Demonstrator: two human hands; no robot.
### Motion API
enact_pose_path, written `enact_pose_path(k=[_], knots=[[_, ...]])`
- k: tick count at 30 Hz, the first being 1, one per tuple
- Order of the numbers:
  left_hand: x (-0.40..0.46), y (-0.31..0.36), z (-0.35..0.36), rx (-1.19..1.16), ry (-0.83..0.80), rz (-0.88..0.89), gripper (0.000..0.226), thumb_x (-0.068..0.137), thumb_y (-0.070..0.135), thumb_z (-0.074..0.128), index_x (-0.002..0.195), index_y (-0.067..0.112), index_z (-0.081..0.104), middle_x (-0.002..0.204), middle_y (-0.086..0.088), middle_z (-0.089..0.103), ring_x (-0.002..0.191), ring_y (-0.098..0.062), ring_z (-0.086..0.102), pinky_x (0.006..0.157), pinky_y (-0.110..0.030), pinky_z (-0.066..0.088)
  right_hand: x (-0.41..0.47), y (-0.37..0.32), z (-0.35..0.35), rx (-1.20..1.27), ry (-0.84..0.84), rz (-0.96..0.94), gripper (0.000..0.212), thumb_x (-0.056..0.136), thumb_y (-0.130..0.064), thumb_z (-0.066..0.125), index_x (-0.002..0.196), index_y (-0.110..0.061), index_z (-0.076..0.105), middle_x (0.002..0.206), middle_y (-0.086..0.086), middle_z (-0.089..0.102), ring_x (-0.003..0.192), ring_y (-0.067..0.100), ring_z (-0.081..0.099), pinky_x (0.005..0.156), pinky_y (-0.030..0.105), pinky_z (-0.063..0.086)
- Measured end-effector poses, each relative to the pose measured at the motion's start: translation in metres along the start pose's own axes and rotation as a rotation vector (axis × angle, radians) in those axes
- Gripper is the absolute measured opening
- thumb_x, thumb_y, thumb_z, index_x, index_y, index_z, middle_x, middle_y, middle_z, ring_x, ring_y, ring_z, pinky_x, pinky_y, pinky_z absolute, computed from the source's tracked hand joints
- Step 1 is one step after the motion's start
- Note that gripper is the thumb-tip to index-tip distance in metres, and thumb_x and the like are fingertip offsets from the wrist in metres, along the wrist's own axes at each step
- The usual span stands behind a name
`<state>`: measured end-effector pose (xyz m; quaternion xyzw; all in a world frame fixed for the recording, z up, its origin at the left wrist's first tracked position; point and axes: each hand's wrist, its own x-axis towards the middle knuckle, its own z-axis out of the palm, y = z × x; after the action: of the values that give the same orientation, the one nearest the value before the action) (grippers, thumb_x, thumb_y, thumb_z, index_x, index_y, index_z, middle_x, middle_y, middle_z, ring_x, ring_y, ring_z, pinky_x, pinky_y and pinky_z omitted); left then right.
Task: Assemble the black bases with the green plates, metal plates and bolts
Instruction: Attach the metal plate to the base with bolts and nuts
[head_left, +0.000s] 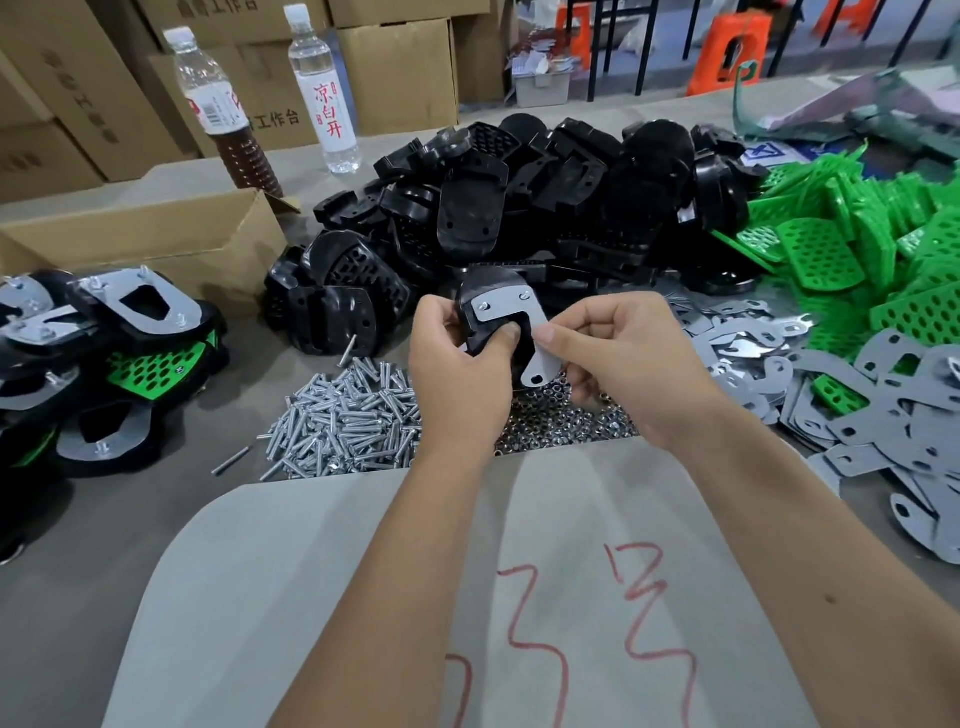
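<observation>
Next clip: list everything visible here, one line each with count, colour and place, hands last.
black base in hand: one, black, centre, held up
metal plate: one, grey, on that base
black bases: a heap, black, behind the hands
green plates: a heap, green, right
loose metal plates: many, grey, right front
bolts: a heap, silver, left of the hands
nuts: a heap, dark silver, under the hands
finished pieces: several, black, green and grey, left
bottles: two, clear, back left
cardboard boxes: several, brown, back
paper sheet: one, grey with red scrawl, front
left hand: grips the base
right hand: pinches the plate
</observation>
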<state>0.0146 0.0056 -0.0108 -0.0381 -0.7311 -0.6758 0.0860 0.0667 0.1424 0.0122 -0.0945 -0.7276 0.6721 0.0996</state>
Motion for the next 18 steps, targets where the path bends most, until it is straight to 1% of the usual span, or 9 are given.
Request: enact_pose_path(k=[2, 4, 6, 8, 11, 14, 16, 18], knots=[[0.0001, 0.0001, -0.0006, 0.001, -0.002, -0.002, 0.028, 0.08, 0.016, 0.078, 0.091, 0.023, 0.053, 0.1, -0.009, 0.071, 0.095, -0.031, 0.071, 0.085, -0.058, 0.058, -0.0011, -0.0011, -0.0009, -0.003, 0.002, 0.009, 0.017, 0.093, -0.019, 0.079, 0.079, -0.011, 0.077, 0.055, 0.002, 0.063, 0.041, 0.015, 0.055, 0.039, 0.021, 0.042], [0.0001, -0.0002, -0.0012, 0.006, -0.009, 0.001, 0.028, 0.078, 0.018, 0.078, 0.092, 0.02, 0.054, 0.1, -0.01, 0.071, 0.094, -0.031, 0.07, 0.084, -0.058, 0.058, -0.0018, -0.0012, 0.0025, 0.005, 0.03, 0.013, 0.019, 0.094, -0.017, 0.078, 0.076, -0.01, 0.075, 0.052, 0.0, 0.062, 0.04, 0.012, 0.054, 0.038, 0.019, 0.042], [0.0003, -0.0007, -0.0018, 0.0, -0.025, -0.003, 0.032, 0.074, 0.02, 0.079, 0.095, 0.016, 0.055, 0.101, -0.013, 0.07, 0.095, -0.033, 0.07, 0.084, -0.058, 0.058, -0.003, -0.0017, 0.0056, 0.028, 0.048, 0.03, 0.021, 0.094, -0.015, 0.077, 0.074, -0.009, 0.073, 0.05, -0.003, 0.061, 0.04, 0.009, 0.054, 0.037, 0.017, 0.042], [0.0006, -0.0009, -0.002, -0.005, -0.056, -0.008, 0.037, 0.071, 0.022, 0.08, 0.097, 0.015, 0.055, 0.102, -0.013, 0.071, 0.095, -0.032, 0.07, 0.084, -0.055, 0.059, -0.004, -0.0029, 0.0054, 0.048, 0.05, 0.051, 0.022, 0.095, -0.014, 0.076, 0.074, -0.008, 0.073, 0.05, -0.003, 0.061, 0.04, 0.009, 0.056, 0.038, 0.017, 0.043], [-0.0006, -0.0004, -0.0028, -0.022, -0.106, -0.004, 0.042, 0.069, 0.023, 0.083, 0.099, 0.015, 0.054, 0.101, -0.01, 0.072, 0.093, -0.027, 0.072, 0.077, -0.043, 0.062, -0.004, -0.004, 0.0039, 0.053, 0.041, 0.054, 0.022, 0.094, -0.015, 0.077, 0.074, -0.008, 0.073, 0.051, -0.001, 0.061, 0.042, 0.012, 0.058, 0.04, 0.021, 0.048], [-0.002, -0.0007, -0.0034, -0.052, -0.144, 0.006, 0.045, 0.07, 0.021, 0.084, 0.102, 0.015, 0.053, 0.104, -0.01, 0.071, 0.096, -0.026, 0.072, 0.076, -0.037, 0.062, -0.0028, -0.0024, 0.0043, 0.051, 0.044, 0.05, 0.024, 0.095, -0.015, 0.077, 0.073, -0.008, 0.073, 0.053, -0.001, 0.061, 0.044, 0.01, 0.056, 0.047, 0.027, 0.055], [-0.0023, -0.0007, -0.0036, -0.043, -0.156, 0.024, 0.045, 0.072, 0.021, 0.084, 0.104, 0.016, 0.052, 0.106, -0.008, 0.07, 0.097, -0.023, 0.071, 0.077, -0.036, 0.061, -0.0023, -0.0016, 0.0042, 0.042, 0.048, 0.062, 0.025, 0.095, -0.017, 0.077, 0.07, -0.011, 0.074, 0.054, 0.001, 0.061, 0.044, 0.012, 0.058, 0.052, 0.034, 0.06], [-0.0024, -0.0007, -0.0039, -0.036, -0.168, 0.038, 0.045, 0.074, 0.02, 0.084, 0.104, 0.018, 0.052, 0.105, -0.006, 0.069, 0.094, -0.018, 0.069, 0.075, -0.031, 0.059, -0.002, -0.0011, 0.0036, 0.043, 0.056, 0.063, 0.025, 0.094, -0.017, 0.077, 0.071, -0.01, 0.074, 0.054, 0.003, 0.06, 0.043, 0.014, 0.059, 0.053, 0.035, 0.061]])
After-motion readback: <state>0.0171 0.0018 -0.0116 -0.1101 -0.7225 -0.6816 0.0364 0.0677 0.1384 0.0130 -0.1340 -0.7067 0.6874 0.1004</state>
